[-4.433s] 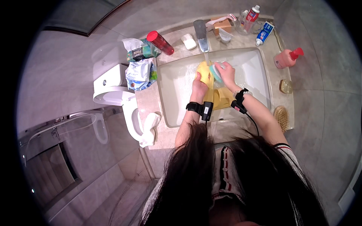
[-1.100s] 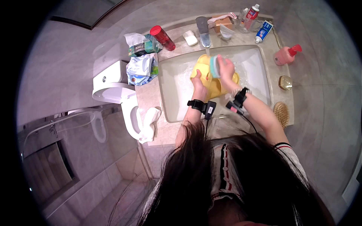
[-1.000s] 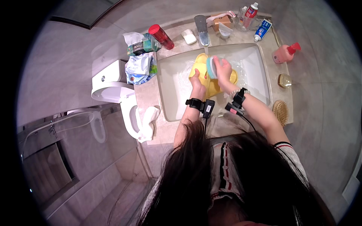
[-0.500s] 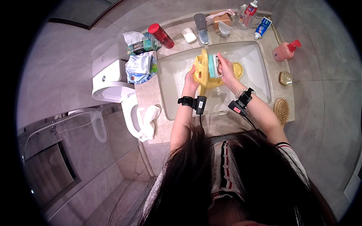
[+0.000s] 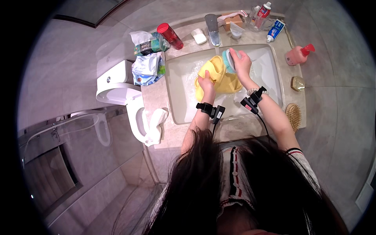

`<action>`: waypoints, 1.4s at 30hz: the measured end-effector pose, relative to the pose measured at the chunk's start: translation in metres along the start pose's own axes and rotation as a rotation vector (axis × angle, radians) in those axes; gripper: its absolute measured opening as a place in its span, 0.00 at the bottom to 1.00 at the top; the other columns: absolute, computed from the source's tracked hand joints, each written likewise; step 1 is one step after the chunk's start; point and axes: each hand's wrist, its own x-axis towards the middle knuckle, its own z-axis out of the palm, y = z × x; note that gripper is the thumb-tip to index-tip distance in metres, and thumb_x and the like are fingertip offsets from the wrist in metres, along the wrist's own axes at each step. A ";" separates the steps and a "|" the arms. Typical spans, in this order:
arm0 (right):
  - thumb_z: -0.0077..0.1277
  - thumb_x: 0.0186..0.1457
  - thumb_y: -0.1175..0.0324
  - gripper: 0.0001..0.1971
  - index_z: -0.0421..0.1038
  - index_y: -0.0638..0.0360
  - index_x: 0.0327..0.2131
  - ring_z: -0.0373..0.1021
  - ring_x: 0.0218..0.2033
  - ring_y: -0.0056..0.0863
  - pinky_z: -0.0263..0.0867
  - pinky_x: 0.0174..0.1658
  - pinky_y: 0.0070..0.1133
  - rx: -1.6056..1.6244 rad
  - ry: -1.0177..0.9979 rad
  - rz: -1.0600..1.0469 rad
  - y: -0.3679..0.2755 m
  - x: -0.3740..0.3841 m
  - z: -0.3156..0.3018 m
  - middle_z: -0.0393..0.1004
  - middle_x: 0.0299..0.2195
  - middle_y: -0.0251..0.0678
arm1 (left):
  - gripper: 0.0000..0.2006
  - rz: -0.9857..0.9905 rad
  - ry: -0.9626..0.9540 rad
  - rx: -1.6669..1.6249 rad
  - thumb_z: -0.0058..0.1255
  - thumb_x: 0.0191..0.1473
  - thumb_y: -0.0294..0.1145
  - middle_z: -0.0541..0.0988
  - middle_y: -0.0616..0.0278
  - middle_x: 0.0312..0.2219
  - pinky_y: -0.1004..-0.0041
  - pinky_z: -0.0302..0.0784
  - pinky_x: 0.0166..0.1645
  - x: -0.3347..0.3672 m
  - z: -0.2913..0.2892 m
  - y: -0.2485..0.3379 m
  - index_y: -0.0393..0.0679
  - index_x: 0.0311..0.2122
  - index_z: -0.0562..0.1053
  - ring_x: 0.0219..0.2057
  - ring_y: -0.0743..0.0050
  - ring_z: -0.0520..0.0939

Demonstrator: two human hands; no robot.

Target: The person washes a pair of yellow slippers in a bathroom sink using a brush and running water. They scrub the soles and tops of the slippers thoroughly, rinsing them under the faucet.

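My left hand grips a yellow slipper by its strap over the sink; the slipper is tilted with its strap side facing up. In my right hand is a scrub brush with pale teal bristles and a white handle. Its bristles point left, close to the slipper's edge; whether they touch cannot be told. Beneath, a second yellow slipper lies in the sink, partly covered by the first. A grey faucet stands behind the sink, just above the slipper and brush.
Left of the sink are wipes packs, a tissue pack, a red bottle and a white cloth. Behind sits white soap. Along the right stand a pink pump bottle, a toothpaste tube and a hairbrush.
The held slipper has turned from edge-on to strap side up, and my left hand has shifted right onto its strap. The brush has moved slightly up and right and tilted.
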 end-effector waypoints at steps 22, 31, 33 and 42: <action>0.59 0.44 0.50 0.19 0.71 0.58 0.21 0.45 0.09 0.13 0.38 0.15 0.19 0.048 -0.766 0.273 0.031 0.092 0.025 0.52 0.08 0.19 | 0.16 0.438 -0.372 0.512 0.60 0.47 0.36 0.81 0.55 0.30 0.72 0.73 0.38 0.014 -0.019 0.026 0.33 0.35 0.75 0.31 0.71 0.80; 0.58 0.46 0.51 0.20 0.71 0.61 0.22 0.56 0.12 0.15 0.48 0.17 0.18 0.247 -0.543 0.297 0.034 0.070 0.021 0.63 0.12 0.25 | 0.14 0.289 -0.015 0.209 0.59 0.49 0.34 0.79 0.60 0.31 0.74 0.71 0.39 0.024 -0.012 0.007 0.34 0.36 0.74 0.31 0.76 0.77; 0.58 0.46 0.50 0.23 0.72 0.65 0.25 0.62 0.15 0.18 0.55 0.20 0.20 0.171 -0.412 0.218 0.032 0.052 0.023 0.69 0.14 0.29 | 0.15 0.319 0.041 0.212 0.60 0.48 0.37 0.80 0.59 0.27 0.72 0.70 0.38 0.023 -0.011 0.004 0.34 0.33 0.74 0.29 0.73 0.76; 0.57 0.47 0.46 0.35 0.68 0.76 0.43 0.69 0.40 0.34 0.62 0.46 0.25 0.322 0.059 0.250 0.051 0.019 0.049 0.74 0.38 0.50 | 0.13 0.263 0.167 -0.093 0.55 0.53 0.34 0.78 0.60 0.33 0.74 0.71 0.38 0.010 0.013 -0.001 0.35 0.37 0.71 0.31 0.75 0.76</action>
